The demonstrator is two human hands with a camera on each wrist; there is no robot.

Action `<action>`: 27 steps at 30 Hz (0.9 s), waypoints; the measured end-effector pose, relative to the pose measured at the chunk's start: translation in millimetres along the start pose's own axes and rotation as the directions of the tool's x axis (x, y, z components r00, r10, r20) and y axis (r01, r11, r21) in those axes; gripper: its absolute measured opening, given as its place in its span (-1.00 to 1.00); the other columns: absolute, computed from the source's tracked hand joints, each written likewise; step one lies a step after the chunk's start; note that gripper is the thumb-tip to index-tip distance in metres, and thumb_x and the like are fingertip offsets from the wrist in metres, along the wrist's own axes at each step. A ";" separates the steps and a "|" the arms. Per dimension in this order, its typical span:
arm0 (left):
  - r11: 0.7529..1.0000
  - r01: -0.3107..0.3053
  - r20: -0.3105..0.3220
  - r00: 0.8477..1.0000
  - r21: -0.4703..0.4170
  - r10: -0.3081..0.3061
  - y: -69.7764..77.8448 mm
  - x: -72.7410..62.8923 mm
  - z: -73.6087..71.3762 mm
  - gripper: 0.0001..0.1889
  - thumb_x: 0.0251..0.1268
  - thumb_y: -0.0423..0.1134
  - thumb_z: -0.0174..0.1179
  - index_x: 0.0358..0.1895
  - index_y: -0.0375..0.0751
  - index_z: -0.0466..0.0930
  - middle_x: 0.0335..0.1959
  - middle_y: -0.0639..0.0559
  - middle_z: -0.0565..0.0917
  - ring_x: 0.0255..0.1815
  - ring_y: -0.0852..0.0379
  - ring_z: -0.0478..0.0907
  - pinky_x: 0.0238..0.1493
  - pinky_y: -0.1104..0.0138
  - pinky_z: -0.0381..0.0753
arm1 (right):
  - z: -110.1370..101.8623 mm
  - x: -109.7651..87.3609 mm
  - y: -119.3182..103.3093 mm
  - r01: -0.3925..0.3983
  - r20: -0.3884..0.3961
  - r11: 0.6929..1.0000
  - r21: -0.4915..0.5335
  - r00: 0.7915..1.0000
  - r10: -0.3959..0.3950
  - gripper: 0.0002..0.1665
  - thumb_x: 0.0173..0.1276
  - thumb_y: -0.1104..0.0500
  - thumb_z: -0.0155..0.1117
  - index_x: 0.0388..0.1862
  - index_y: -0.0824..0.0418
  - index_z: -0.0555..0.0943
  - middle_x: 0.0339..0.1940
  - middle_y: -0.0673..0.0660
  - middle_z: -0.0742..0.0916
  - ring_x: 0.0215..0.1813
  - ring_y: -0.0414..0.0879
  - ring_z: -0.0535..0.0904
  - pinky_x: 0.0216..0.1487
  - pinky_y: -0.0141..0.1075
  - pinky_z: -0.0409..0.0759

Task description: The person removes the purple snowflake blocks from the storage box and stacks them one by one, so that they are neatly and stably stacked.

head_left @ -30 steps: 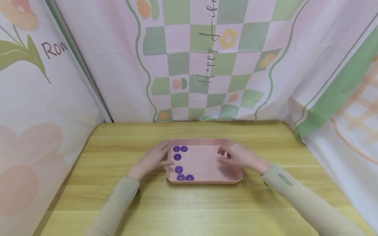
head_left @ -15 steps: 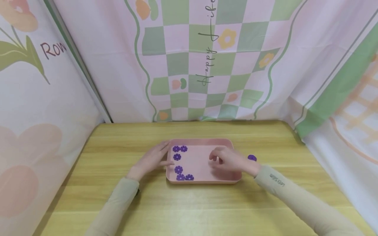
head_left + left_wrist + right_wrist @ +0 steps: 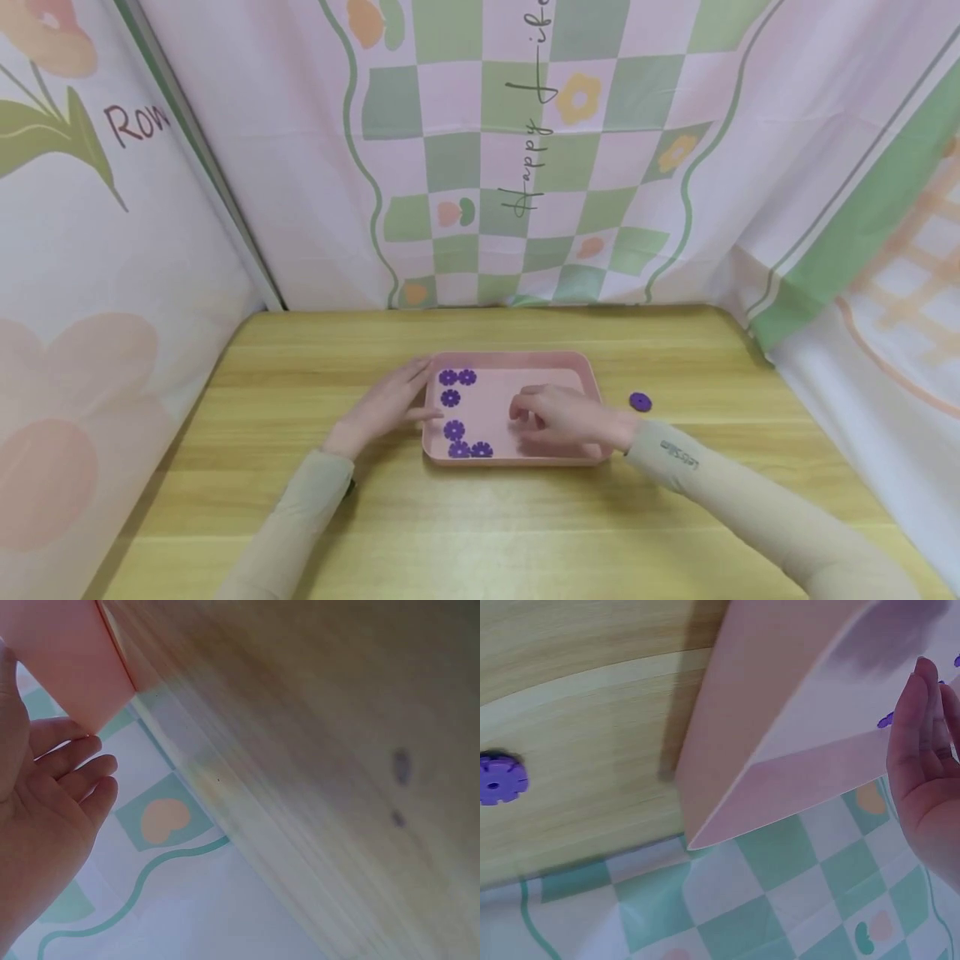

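We see six purple notched discs (image 3: pixel 453 431) in a pink tray (image 3: pixel 487 461): three at its far left corner, three at its near left corner, each trio bent like an L. A seventh, the lone disc (image 3: pixel 641 402), lies on the bench (image 3: pixel 480 533) just beyond the tray's right edge. We find the right hand (image 3: pixel 562 414) above the tray floor, right of the middle, its fingers bent; whether they pinch anything we cannot tell. The left hand (image 3: pixel 384 407) lies at the tray's left edge, fingers extended along the outer wall, thumb apart from them and reaching over the rim. Past the bench's far edge we note a green-checked curtain (image 3: pixel 517 167).
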State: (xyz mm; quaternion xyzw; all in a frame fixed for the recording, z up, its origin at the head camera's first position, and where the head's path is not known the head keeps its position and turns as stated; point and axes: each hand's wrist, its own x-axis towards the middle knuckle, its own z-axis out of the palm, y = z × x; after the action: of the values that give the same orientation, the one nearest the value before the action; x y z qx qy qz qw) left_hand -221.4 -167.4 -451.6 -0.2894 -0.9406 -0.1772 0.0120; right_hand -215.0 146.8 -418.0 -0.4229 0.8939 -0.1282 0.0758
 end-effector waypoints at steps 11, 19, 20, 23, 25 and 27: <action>1.000 -0.002 -0.002 1.000 -0.008 0.002 0.8 2.2 -1.0 -0.02 0.21 0.19 0.27 0.55 -0.28 0.05 0.56 -0.30 0.17 0.56 -0.25 0.19 0.58 -0.10 0.20 | 2.9 16.0 -18.9 0.004 0.074 1.000 -0.013 0.997 -0.003 -0.70 0.27 0.01 0.40 -0.04 0.02 0.66 -0.21 -0.09 0.71 -0.27 -0.30 0.56 -0.16 -0.43 0.64; 1.000 0.006 0.006 1.000 -0.019 -0.006 2.2 -0.1 -2.8 -0.02 0.22 0.18 0.27 0.55 -0.27 0.04 0.58 -0.28 0.14 0.57 -0.25 0.16 0.59 -0.12 0.18 | 12.0 23.9 -23.1 0.063 0.064 0.998 -0.032 0.996 -0.061 -0.76 0.28 0.06 0.39 -0.07 0.01 0.68 -0.24 -0.10 0.72 -0.26 -0.34 0.57 -0.15 -0.46 0.66; 1.000 0.005 0.006 1.000 -0.021 -0.004 2.5 -0.5 -3.0 -0.02 0.22 0.18 0.27 0.55 -0.27 0.04 0.58 -0.28 0.14 0.57 -0.25 0.16 0.59 -0.12 0.18 | 13.1 24.8 -23.2 0.070 0.062 0.997 -0.037 0.996 -0.067 -0.77 0.28 0.06 0.38 -0.08 0.01 0.68 -0.24 -0.10 0.72 -0.27 -0.34 0.57 -0.15 -0.47 0.66; 1.000 0.007 0.005 1.000 -0.029 -0.007 3.2 -1.7 -3.6 -0.03 0.22 0.18 0.27 0.55 -0.26 0.05 0.58 -0.28 0.13 0.58 -0.25 0.15 0.59 -0.13 0.17 | 14.6 26.9 -24.9 0.090 0.063 0.995 -0.035 0.994 -0.088 -0.78 0.29 0.10 0.37 -0.09 0.02 0.68 -0.24 -0.08 0.72 -0.29 -0.34 0.56 -0.15 -0.47 0.66; 1.000 0.007 0.003 1.000 -0.030 -0.007 3.1 -2.1 -3.3 -0.03 0.21 0.17 0.28 0.55 -0.27 0.06 0.58 -0.29 0.13 0.57 -0.26 0.15 0.58 -0.13 0.17 | 14.7 28.4 -25.9 0.105 0.067 0.994 -0.032 0.992 -0.103 -0.79 0.29 0.14 0.36 -0.09 0.05 0.67 -0.25 -0.05 0.72 -0.32 -0.34 0.56 -0.18 -0.48 0.65; 0.999 0.010 0.005 1.000 -0.031 -0.010 2.9 -2.3 -2.8 -0.03 0.22 0.17 0.28 0.55 -0.26 0.05 0.57 -0.29 0.14 0.57 -0.25 0.15 0.59 -0.12 0.17 | 14.9 29.5 -26.8 0.116 0.072 0.993 -0.033 0.991 -0.114 -0.78 0.27 0.17 0.37 -0.09 0.06 0.67 -0.25 -0.04 0.72 -0.32 -0.33 0.56 -0.19 -0.49 0.65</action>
State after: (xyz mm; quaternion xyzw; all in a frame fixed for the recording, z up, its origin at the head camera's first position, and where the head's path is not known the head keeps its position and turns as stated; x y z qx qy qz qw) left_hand -218.2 -167.4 -448.4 -0.2850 -0.9393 -0.1910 0.0046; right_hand -210.2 105.2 -425.1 -0.4793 0.8670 -0.1007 0.0915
